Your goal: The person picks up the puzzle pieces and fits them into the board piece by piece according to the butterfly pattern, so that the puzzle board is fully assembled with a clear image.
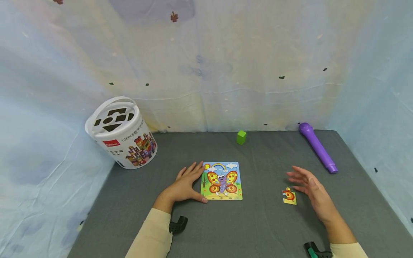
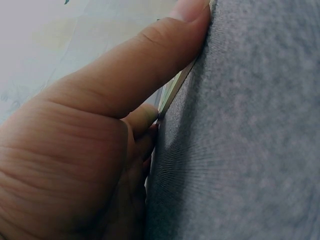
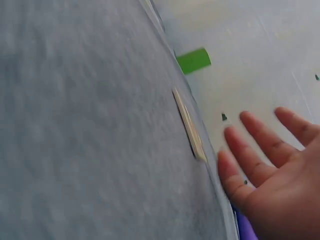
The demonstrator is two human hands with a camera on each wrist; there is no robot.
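Observation:
A square butterfly jigsaw puzzle (image 1: pixel 222 182) lies flat on the grey table. My left hand (image 1: pixel 185 184) rests at its left edge, fingers spread, with the thumb at the lower left corner and fingertips at the upper left. In the left wrist view the thumb (image 2: pixel 145 60) lies along the thin puzzle edge (image 2: pixel 175 90). To the right, a loose puzzle piece (image 1: pixel 289 196) with a red and yellow swirl lies on the table. My right hand (image 1: pixel 314 195) hovers just right of that piece, fingers extended and holding nothing. The right wrist view shows the piece (image 3: pixel 189 125) apart from the fingers.
A white lidded bucket (image 1: pixel 122 132) with shaped holes in its top stands at the back left. The green cube (image 1: pixel 241 137) sits near the table's far edge. A purple microphone-shaped stick (image 1: pixel 317 147) lies at the back right. Patterned cloth (image 1: pixel 226 64) hangs behind the table.

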